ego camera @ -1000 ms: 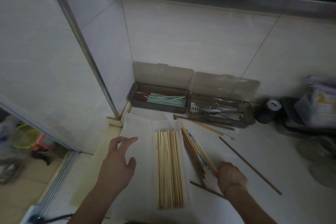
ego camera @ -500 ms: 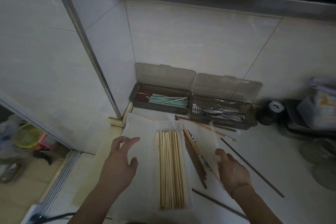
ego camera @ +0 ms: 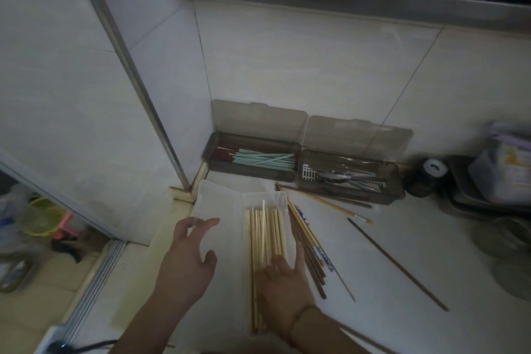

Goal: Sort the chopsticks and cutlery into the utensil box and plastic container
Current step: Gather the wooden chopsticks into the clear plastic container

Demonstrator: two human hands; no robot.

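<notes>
I am laying my right hand [ego camera: 283, 279] over the pale wooden chopsticks [ego camera: 265, 236] in the clear plastic container [ego camera: 218, 198].

Its fingers are lying straight on the near ends of the bundle, while my left hand [ego camera: 188, 261] is hovering spread above the container's open lid. Dark and patterned chopsticks [ego camera: 309, 244] are lying loose on the counter just right of the container. The brown utensil box [ego camera: 301, 164] is sitting against the wall, green chopsticks [ego camera: 263, 159] in its left compartment, metal cutlery [ego camera: 344, 178] in its right.
</notes>
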